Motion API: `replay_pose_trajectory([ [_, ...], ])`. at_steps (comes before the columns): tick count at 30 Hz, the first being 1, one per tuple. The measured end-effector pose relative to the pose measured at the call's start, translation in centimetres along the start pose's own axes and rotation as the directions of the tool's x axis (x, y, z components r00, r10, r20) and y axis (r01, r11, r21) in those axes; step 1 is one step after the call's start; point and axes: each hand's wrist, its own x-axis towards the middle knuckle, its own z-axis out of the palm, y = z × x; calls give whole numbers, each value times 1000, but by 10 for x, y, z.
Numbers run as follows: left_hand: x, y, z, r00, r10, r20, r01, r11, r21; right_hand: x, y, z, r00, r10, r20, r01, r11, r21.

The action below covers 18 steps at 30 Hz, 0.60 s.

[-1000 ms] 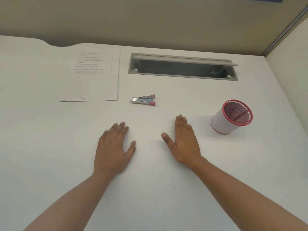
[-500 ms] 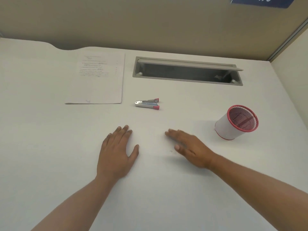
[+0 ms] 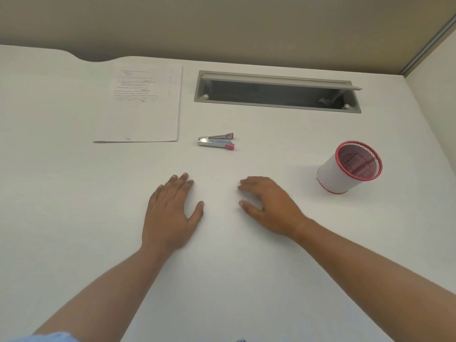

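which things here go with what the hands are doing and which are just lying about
Likely the job: stapler, the nearest thing; right hand, loosely curled, holding nothing; left hand, flat on the desk.
Lying about: printed sheet; mesh cup; cable slot.

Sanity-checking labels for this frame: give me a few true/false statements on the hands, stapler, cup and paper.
1. The left hand lies flat on the desk. True.
2. The right hand holds the stapler. False: it holds nothing, and the stapler lies on the desk beyond both hands.
3. The mesh cup stands to the right of the right hand. True.
4. The paper sheet covers the stapler. False: the sheet lies to its left, apart from it.
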Motion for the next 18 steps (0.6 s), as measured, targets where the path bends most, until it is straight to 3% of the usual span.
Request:
replay_pose_trajectory([
  [3, 0, 0, 0, 1000, 1, -4, -1, 1000, -4, -5, -7, 13, 987, -162, -8, 160, 979, -128],
  [6, 0, 1, 0, 1000, -3, -4, 3, 1000, -9, -6, -1, 7, 976, -208, -56, 195, 964, -183],
  [10, 0, 0, 1, 1000, -3, -5, 3, 1000, -18, -7, 11, -10, 992, -120, -36, 109, 972, -209],
  [14, 0, 0, 1, 1000, -4, -5, 4, 1000, -17, 0, 12, -28, 994, 85, -63, -88, 995, -45],
  [18, 0, 0, 0, 1000, -3, -2, 3, 1000, -14, 28, 12, -34, 990, 141, 9, -139, 981, -132],
])
